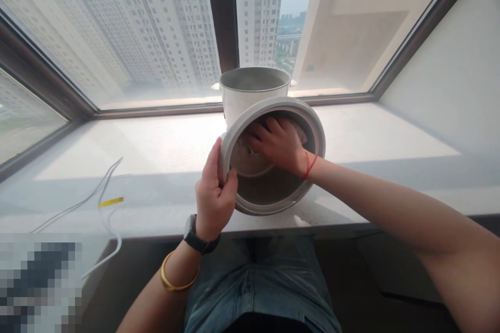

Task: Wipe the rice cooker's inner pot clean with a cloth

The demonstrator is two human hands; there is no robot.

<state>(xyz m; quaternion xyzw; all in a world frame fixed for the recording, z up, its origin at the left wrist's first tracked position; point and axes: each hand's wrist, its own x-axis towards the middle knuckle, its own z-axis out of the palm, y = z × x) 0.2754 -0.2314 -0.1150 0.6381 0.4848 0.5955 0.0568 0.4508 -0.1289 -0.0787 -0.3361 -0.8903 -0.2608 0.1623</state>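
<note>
The cooker (269, 187) sits near the middle of the sill (351, 135), tipped so that its mouth faces the person. Its lower rim comes close to the sill's front edge, and its upper rim overlaps the pot (242, 104) behind; whether the two touch cannot be told. The sill runs on well past the cooker to the left and the right, while behind it the pot takes up the space toward the glass.

The left hand (216, 195) clamps the cooker's left rim, thumb over the inner edge and fingers along the outside. The right hand (279, 148) reaches in from the right, palm down, its fingers bent and a little apart over the pale bottom; whether it grips anything cannot be told. The right forearm crosses the rim at the wrist, by a red string (310, 165). The left wrist wears a watch (190, 229) and a bangle (166, 276).

The pot stands upright before the window post (222, 10). Sunlight whitens the back of the sill, with shade along the front. At the left lies a cable (119, 242) with a yellow tag (112, 201). Tall buildings (156, 21) rise outside; a white wall (441, 78) closes the right side. Jeans (258, 286) show below the edge.
</note>
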